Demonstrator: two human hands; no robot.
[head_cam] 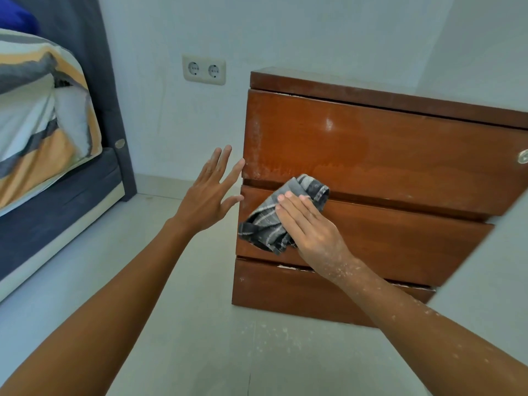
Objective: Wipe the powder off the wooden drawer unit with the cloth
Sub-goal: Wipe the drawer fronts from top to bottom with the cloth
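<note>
A reddish-brown wooden drawer unit with three drawer fronts stands on the floor against the wall. White powder streaks run down the left edge and along the bottom of its top drawer front. My right hand presses a crumpled grey striped cloth flat against the left part of the middle drawer front. My left hand is held up with fingers spread, its fingertips at the unit's left edge, holding nothing. Powder specks cover my right wrist and forearm.
A bed with a striped pillow and dark grey frame stands at the left. A double wall socket sits above the floor. Powder is scattered on the pale floor before the unit. A pale panel crosses the right side.
</note>
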